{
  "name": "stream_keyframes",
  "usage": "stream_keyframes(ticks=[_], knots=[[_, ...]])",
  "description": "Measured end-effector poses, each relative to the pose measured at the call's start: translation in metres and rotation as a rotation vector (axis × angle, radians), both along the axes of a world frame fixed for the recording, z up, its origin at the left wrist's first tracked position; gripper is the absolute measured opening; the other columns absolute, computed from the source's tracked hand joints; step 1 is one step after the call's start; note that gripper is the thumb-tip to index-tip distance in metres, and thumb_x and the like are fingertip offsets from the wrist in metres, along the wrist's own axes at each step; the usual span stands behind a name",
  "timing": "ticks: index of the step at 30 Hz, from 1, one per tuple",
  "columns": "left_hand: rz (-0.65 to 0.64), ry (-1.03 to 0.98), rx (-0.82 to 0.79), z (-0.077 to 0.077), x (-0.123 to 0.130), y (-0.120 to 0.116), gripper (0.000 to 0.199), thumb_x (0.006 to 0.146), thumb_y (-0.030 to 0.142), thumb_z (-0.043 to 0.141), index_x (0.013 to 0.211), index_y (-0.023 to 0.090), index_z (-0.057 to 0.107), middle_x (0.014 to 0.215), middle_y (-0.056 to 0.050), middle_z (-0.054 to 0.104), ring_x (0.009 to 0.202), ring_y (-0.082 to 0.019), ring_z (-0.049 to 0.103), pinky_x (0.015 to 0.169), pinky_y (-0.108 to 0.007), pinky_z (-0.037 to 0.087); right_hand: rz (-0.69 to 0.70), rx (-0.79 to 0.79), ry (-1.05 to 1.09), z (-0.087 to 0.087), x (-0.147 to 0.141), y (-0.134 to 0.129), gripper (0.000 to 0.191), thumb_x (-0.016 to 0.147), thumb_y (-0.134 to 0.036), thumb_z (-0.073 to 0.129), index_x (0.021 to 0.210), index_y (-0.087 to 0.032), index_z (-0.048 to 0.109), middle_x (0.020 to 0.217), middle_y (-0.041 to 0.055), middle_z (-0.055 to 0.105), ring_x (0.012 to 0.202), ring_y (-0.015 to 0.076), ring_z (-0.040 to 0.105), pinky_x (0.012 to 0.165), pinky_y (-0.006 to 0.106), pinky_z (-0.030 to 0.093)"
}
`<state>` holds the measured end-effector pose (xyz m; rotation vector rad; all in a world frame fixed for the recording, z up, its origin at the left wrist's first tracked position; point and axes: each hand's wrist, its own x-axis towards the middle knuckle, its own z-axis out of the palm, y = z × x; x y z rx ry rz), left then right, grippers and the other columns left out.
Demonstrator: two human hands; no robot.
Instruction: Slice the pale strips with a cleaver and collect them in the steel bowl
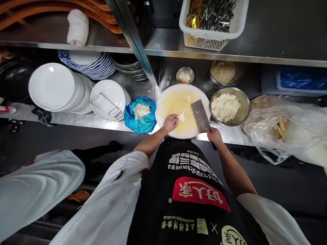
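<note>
A round cutting board (166, 98), pale yellow in the middle, lies on the steel counter before me. My left hand (170, 123) rests at its left front part, fingers closed on a small piece of white food (182, 116). In my right hand (214, 135) is the handle of a cleaver (200, 115), whose wide blade lies over the right side of the board, apart from the food. A smaller white scrap (188, 98) is near the back of the board. Left of the board sits a blue plastic bag (129, 119) of white food; to the right, a steel bowl (245, 110) holds white slices.
Behind the board stand a small metal dish (178, 77) and a bowl of shreds (213, 81). Plate stacks (52, 86) are at the left, a clear plastic bag (301, 126) at the right. A shelf edge (255, 59) with a white basket (214, 33) overhangs the back. Another person's sleeve (43, 183) is lower left.
</note>
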<state>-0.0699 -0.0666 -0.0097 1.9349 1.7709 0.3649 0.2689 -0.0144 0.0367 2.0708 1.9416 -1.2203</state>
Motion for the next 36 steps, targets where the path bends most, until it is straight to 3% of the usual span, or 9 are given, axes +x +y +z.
stream_keyframes(ticks=[3,6,10,13,19,22,26,31,36], knots=[[0.053,-0.016,0.000,0.010,-0.001,0.011,0.026,0.086,0.021,0.057,0.108,0.020,0.070,0.126,-0.008,0.062,0.123,-0.023,0.055,0.111,-0.037,0.042,-0.002,0.058,-0.014,0.005,0.008,-0.006,0.038,0.091,-0.052,0.050,0.073,-0.020,0.062,0.059,0.0073,0.063,0.062,0.0221,0.062,0.058,0.028,0.040],[0.168,0.060,-0.064,0.022,0.005,0.041,0.027,0.087,0.025,0.057,0.113,0.018,0.065,0.118,-0.011,0.065,0.116,-0.025,0.060,0.105,-0.038,0.044,-0.009,-0.025,0.067,0.010,0.008,-0.025,0.040,0.091,-0.055,0.050,0.071,-0.021,0.058,0.056,0.0047,0.061,0.053,0.0194,0.058,0.054,0.028,0.039],[0.028,0.174,-0.332,0.032,0.021,0.079,0.055,0.075,0.023,0.071,0.127,0.018,0.054,0.095,-0.007,0.071,0.096,-0.027,0.067,0.098,-0.040,0.046,-0.020,-0.107,0.133,0.010,0.000,-0.051,0.041,0.092,-0.055,0.048,0.068,-0.023,0.052,0.053,0.0009,0.058,0.045,0.0159,0.053,0.051,0.027,0.039],[0.015,0.058,-0.452,0.033,0.028,0.086,0.058,0.071,0.016,0.071,0.126,0.024,0.055,0.101,-0.004,0.071,0.090,-0.022,0.068,0.082,-0.031,0.051,-0.029,-0.129,0.139,0.006,-0.004,-0.060,0.043,0.094,-0.056,0.045,0.066,-0.023,0.050,0.049,-0.0003,0.055,0.045,0.0157,0.052,0.051,0.027,0.039],[0.610,-0.417,-0.370,0.022,0.031,0.064,0.028,0.084,0.012,0.057,0.110,0.020,0.055,0.095,-0.001,0.067,0.068,-0.012,0.066,0.064,-0.025,0.053,-0.032,-0.098,0.130,-0.002,0.000,-0.058,0.040,0.093,-0.053,0.048,0.068,-0.023,0.051,0.053,-0.0001,0.057,0.048,0.0155,0.053,0.054,0.027,0.037],[0.746,-0.462,-0.344,0.015,0.027,0.048,0.020,0.089,0.016,0.053,0.109,0.019,0.054,0.094,-0.001,0.067,0.070,-0.010,0.066,0.067,-0.025,0.055,0.019,-0.071,0.095,0.000,0.000,-0.056,0.040,0.094,-0.053,0.047,0.068,-0.023,0.053,0.055,0.0016,0.058,0.052,0.0166,0.054,0.056,0.027,0.036],[0.608,-0.275,-0.209,0.014,0.007,0.022,0.013,0.093,0.026,0.053,0.102,0.020,0.060,0.101,-0.003,0.068,0.086,-0.013,0.067,0.082,-0.027,0.054,0.080,0.070,0.030,0.010,-0.008,-0.058,0.040,0.096,-0.052,0.046,0.072,-0.022,0.059,0.066,0.0060,0.064,0.064,0.0194,0.057,0.060,0.028,0.034],[0.382,-0.003,-0.037,0.016,-0.019,-0.002,0.022,0.094,0.028,0.053,0.108,0.021,0.068,0.130,-0.009,0.059,0.118,-0.020,0.059,0.102,-0.033,0.048,0.159,0.100,0.058,0.029,-0.032,-0.065,0.042,0.099,-0.054,0.042,0.081,-0.022,0.063,0.072,0.0067,0.066,0.069,0.0205,0.058,0.062,0.028,0.034],[0.063,0.038,0.073,-0.003,-0.034,-0.001,0.024,0.096,0.025,0.050,0.106,0.019,0.071,0.126,-0.010,0.063,0.124,-0.023,0.053,0.111,-0.040,0.040,0.272,0.049,-0.018,0.026,-0.061,-0.068,0.040,0.101,-0.049,0.043,0.084,-0.021,0.066,0.083,0.0098,0.070,0.076,0.0215,0.061,0.066,0.028,0.035]])
